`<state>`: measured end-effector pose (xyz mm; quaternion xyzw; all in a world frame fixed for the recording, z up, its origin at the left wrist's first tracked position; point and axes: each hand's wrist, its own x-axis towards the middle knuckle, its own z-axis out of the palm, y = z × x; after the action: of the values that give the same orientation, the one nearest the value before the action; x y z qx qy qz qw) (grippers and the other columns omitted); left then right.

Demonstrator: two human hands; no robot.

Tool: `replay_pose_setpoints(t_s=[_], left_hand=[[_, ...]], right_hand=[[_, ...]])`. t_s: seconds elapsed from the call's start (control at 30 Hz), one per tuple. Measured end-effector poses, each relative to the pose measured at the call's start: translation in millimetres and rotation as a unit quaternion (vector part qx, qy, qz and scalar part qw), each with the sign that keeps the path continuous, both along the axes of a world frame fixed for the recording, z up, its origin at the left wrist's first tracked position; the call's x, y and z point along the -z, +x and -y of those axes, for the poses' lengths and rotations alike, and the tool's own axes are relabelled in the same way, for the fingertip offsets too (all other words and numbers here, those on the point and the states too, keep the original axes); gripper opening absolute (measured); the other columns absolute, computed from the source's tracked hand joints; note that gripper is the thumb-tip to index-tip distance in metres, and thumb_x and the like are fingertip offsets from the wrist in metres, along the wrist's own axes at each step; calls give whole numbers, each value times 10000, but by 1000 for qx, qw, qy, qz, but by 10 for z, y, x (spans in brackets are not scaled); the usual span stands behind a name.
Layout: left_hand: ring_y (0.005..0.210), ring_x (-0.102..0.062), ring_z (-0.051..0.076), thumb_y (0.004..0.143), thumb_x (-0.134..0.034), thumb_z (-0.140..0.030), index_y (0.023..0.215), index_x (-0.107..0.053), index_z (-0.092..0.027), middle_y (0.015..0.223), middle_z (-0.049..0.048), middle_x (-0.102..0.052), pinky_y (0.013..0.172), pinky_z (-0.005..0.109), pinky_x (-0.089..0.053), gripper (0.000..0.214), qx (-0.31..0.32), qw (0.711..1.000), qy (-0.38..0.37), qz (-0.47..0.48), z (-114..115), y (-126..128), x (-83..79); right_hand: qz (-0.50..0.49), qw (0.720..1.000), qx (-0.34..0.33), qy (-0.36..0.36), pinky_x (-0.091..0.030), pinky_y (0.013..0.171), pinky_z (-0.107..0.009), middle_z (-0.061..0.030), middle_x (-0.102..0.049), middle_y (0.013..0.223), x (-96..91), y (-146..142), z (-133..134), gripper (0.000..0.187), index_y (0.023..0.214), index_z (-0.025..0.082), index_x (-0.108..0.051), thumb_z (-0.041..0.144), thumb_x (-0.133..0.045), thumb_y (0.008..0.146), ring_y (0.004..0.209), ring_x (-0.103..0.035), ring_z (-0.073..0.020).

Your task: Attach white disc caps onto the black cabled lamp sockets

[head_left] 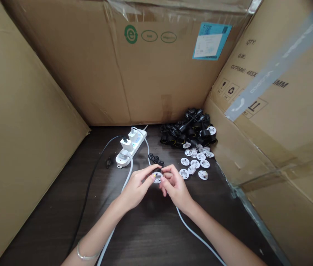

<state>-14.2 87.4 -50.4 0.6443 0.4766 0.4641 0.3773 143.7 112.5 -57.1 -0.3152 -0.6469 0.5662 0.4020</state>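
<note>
Disc (158, 180), white and round, was held between your two hands over the dark surface (145, 240), its flat face turned up toward you. Your left forearm slanted in from the lower left, a bracelet (86, 257) around it, and your left hand (137, 186) was set with the thumb on the left of the face and the index finger stretched along the far edge. Your right forearm slanted in from the lower right. Its hand, your right hand (175, 189), had the thumb at the right edge, the index finger bent above it, and other fingers curled lower down. Both grips were pinched on the disc. A black part (156, 170) showed just behind it, between your fingers; whether the two were joined could not be told.

Just beyond your fingertips lay small black pieces (155, 159). More discs (200, 157) were spread to the right of your right hand, near a heap of black fittings (189, 129). A power strip (135, 146) lay beyond your left hand, and a white cable (127, 179) ran from it down beneath your left forearm.
</note>
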Motion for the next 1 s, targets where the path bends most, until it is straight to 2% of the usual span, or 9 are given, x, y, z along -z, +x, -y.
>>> replay_pose_setpoints(t_s=[0.37,0.63,0.8,0.93,1.0], left_hand=[[1024,-554,173,868,-418,-295,1162,-553,-163,1156,57,-589,882,264,-415,349,-6,1000,1,9,2,40,92],[1124,-491,166,878,-395,-266,1229,-483,-175,1240,47,-530,962,266,-356,373,14,999,26,-38,-8,23,17],[1107,-500,178,844,-462,-268,1238,-468,-177,1251,53,-519,926,270,-391,404,3,998,41,-51,-6,21,41],[1101,-500,187,827,-494,-267,1258,-447,-173,1264,62,-507,939,283,-381,444,8,997,49,-60,2,33,34],[1057,-524,188,817,-506,-260,1280,-423,-179,1275,67,-495,893,280,-412,477,16,997,49,-55,-1,39,29]], right_hand=[[31,999,24,15,-302,373,-144,50,-496,600,23,12,24,128,890,186,-398,282,-479,865,402,-401,-41],[28,999,22,23,-364,438,-181,25,-520,655,24,8,12,157,968,186,-413,308,-458,879,475,-451,-67],[47,998,14,43,-351,445,-182,34,-493,658,-18,12,6,214,1072,207,-412,314,-443,890,477,-428,-63],[66,995,21,73,-373,472,-183,-2,-527,768,-38,23,-19,211,1072,206,-459,311,-444,888,529,-440,-66],[71,994,23,82,-400,489,-192,-18,-530,819,-46,31,-28,229,1085,205,-471,317,-441,887,562,-462,-77]])
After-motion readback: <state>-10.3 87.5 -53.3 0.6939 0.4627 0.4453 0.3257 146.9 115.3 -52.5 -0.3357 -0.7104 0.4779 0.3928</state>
